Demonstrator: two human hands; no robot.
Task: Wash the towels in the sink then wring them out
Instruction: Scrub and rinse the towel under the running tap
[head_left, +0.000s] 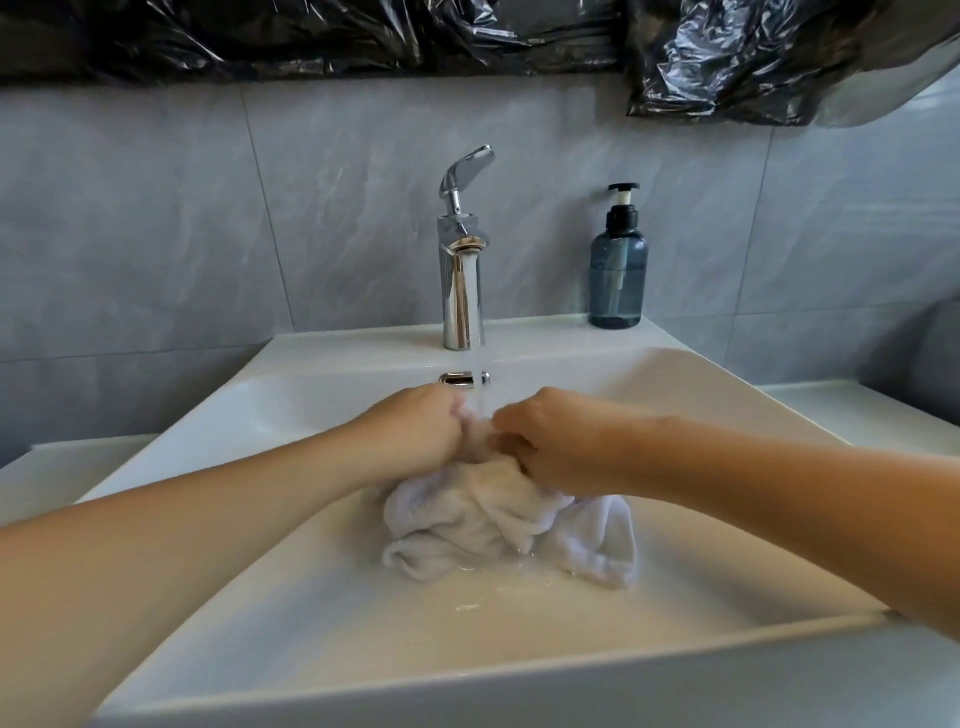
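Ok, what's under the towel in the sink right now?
The towel, gripped by the left hand and right hand, rests on the wet sink floor. The drain isn't visible; possibly covered.

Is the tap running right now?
On. A stream of water falls from the faucet onto the towel.

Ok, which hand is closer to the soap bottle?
Right. The right hand grips the towel below and left of the soap bottle; the left hand is farther left.

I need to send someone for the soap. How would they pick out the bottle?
Start at the white sink and its chrome tap. Right of the tap, on the back ledge, stands the soap bottle: translucent blue with a black pump, the only bottle there.
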